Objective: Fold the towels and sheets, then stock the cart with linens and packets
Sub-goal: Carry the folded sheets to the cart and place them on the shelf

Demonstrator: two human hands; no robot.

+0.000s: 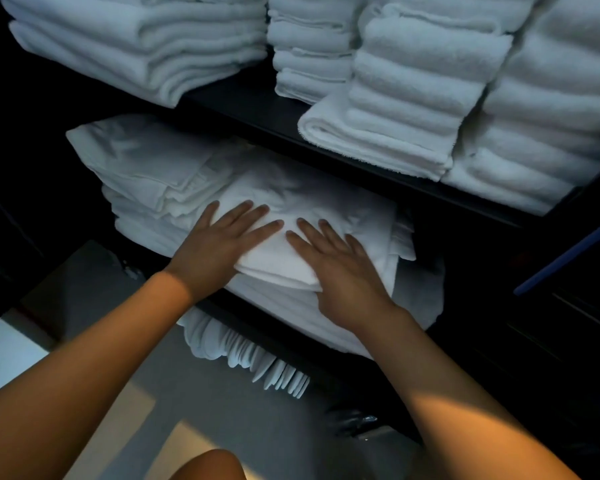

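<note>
Both hands lie flat with straight fingers on a white folded cotton sheet (291, 251): the left hand (219, 244) on its left part, the right hand (340, 271) at its near right corner. They grip nothing; I judge they press the sheet to settle it on the white linen pile (146, 174) of the dark middle shelf (232, 306). The black upper shelf edge (326, 147), loaded with thick white terry towels (413, 98), hangs close above, so there is little room upward. The near side is free.

I count two hands, left (222, 244) and right (340, 271); four towel stacks (413, 98) on the upper shelf (257, 112); two linen piles (146, 174) on the middle shelf; one blue pole (568, 251)
</note>
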